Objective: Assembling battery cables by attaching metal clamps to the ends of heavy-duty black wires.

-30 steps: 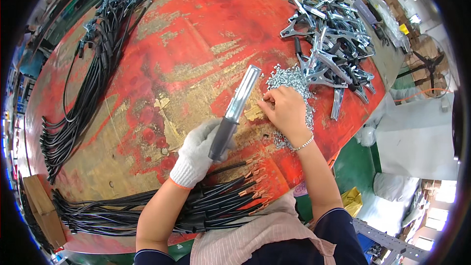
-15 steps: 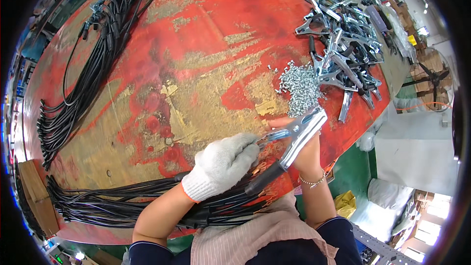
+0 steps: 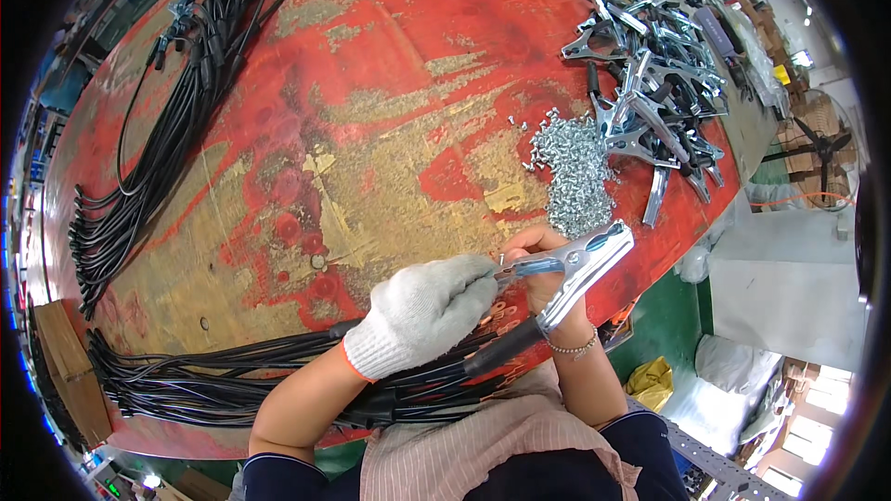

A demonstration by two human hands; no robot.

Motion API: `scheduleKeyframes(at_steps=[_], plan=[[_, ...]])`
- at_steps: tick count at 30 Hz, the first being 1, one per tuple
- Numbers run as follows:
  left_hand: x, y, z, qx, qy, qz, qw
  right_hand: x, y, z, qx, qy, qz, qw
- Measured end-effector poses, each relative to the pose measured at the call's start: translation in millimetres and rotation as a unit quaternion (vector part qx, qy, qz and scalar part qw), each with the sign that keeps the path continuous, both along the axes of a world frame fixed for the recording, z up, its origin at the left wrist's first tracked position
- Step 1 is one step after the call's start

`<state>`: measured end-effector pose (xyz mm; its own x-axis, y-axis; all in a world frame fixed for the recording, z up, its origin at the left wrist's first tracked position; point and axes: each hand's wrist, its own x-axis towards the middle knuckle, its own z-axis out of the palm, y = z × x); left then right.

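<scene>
My left hand point(image 3: 422, 311), in a white knitted glove, is closed around the near end of a silver spring clamp point(image 3: 583, 264). The clamp points up to the right, and its other handle wears a black sleeve point(image 3: 506, 349). Behind the clamp is my bare right hand point(image 3: 543, 283), its thumb and forefinger together beside the gloved fingertips. What looks like a small silver screw point(image 3: 501, 260) stands at these fingertips; the clamp partly hides the right palm. Beneath my left forearm lies a bundle of black cables point(image 3: 232, 380) with copper lugs point(image 3: 504, 314) at its right end.
A heap of small silver screws point(image 3: 571, 172) lies beyond my right hand. Behind it are piled silver clamps point(image 3: 650, 83). Another black cable bundle point(image 3: 176, 144), with clamps on its far end, lies at the left of the worn red table point(image 3: 399, 56). A fan point(image 3: 821, 144) stands off the right edge.
The clamp has shifted slightly right and down, turning a little. My right hand has moved in, bringing thumb and forefinger to the clamp end beside the glove, where the screw now shows.
</scene>
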<state>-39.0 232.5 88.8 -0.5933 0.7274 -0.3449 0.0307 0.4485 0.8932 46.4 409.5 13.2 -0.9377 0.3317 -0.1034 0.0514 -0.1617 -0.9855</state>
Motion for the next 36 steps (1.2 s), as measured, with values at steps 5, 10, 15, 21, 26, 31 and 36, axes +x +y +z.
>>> scheduleKeyframes(at_steps=[5,10,15,21,26,31,36], plan=[[1,-1,-6,0.017,0.012,-0.001,1.0,3,-2,4,-0.242,-0.071,0.042,0.967],[-2,1,-5,0.013,0.0,-0.02,1.0,4,-1,6,-0.323,-0.065,0.055,0.943],[-2,1,-5,0.014,-0.007,-0.023,1.0,11,7,-3,-0.235,-0.039,0.076,0.968],[7,3,-8,0.003,0.091,-0.006,0.996,16,11,-4,-0.218,0.029,0.083,0.972],[9,7,-11,0.003,0.419,-0.082,0.904,22,15,25,-0.163,0.025,0.09,0.982],[0,7,-14,0.108,-0.006,0.173,0.979,29,51,29,0.382,-0.023,-0.077,0.921],[-18,2,-36,0.216,-0.289,0.226,0.905,48,51,4,0.542,-0.026,-0.012,0.84]])
